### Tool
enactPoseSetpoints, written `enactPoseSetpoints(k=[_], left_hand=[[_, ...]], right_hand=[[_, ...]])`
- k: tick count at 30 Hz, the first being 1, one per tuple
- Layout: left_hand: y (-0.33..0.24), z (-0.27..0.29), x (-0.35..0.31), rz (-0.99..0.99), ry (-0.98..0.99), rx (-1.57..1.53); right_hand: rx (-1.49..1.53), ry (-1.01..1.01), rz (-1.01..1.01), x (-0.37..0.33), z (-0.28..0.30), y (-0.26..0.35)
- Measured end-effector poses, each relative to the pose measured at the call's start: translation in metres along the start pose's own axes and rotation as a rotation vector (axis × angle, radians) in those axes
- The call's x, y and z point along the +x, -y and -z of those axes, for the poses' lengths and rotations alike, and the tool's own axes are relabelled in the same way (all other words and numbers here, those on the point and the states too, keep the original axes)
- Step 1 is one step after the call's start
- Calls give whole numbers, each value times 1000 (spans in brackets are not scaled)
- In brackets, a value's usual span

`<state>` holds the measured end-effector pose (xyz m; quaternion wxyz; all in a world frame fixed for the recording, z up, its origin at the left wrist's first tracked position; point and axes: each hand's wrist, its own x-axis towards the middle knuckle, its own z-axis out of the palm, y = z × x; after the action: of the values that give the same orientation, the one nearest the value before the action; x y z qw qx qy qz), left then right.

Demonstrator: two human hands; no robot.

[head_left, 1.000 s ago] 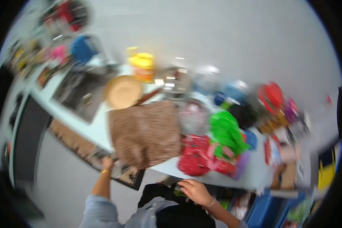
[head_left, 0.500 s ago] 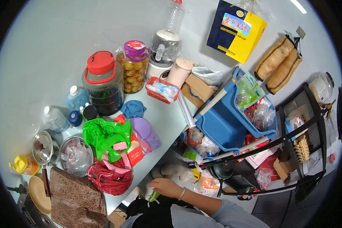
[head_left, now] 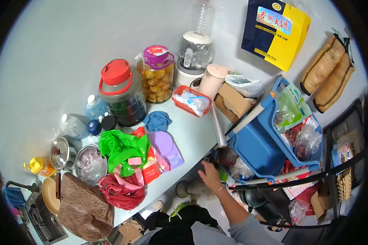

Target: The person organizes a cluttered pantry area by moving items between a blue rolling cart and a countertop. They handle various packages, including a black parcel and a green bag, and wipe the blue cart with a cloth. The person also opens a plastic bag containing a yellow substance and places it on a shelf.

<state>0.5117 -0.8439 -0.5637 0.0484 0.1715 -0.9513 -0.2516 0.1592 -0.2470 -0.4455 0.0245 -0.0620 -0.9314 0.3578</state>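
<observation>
My right hand (head_left: 210,176) reaches forward past the table's edge, fingers stretched out and apart, with nothing seen in it. It is nearest to the blue plastic rack (head_left: 259,149), whose lower tier holds clear plastic bags (head_left: 241,167). The hand looks apart from the rack, though the gap is hard to judge. My left hand is out of view. On the table (head_left: 188,141) to the left lie a green plastic bag (head_left: 124,147), a red mesh bag (head_left: 122,191), a purple flat item (head_left: 166,148) and a crumpled blue cloth (head_left: 158,121).
A large red-lidded jar (head_left: 124,100), a purple-lidded jar of round yellow fruit (head_left: 157,81) and a red basket (head_left: 190,101) line the wall. A roll of clear film (head_left: 218,126) lies by the table's right edge. A black-framed shelf (head_left: 333,175) stands at right.
My right hand has moved forward and right, away from my lap toward the blue rack, and its fingers have straightened. The view has shifted, so everything sits farther right.
</observation>
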Motion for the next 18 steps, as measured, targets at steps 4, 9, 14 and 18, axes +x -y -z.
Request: enactPoseSetpoints(k=[4, 9, 14, 18], left_hand=[[-211, 22, 27, 7, 229, 802], [-290, -7, 43, -226, 156, 172], [-436, -2, 64, -250, 79, 246], [-502, -53, 97, 6, 242, -617]], right_hand=[[-141, -171, -26, 74, 23, -50], [-217, -208, -150, 134, 36, -92], [-330, -143, 7, 128, 39, -94], [81, -96, 303, 75, 34, -28]])
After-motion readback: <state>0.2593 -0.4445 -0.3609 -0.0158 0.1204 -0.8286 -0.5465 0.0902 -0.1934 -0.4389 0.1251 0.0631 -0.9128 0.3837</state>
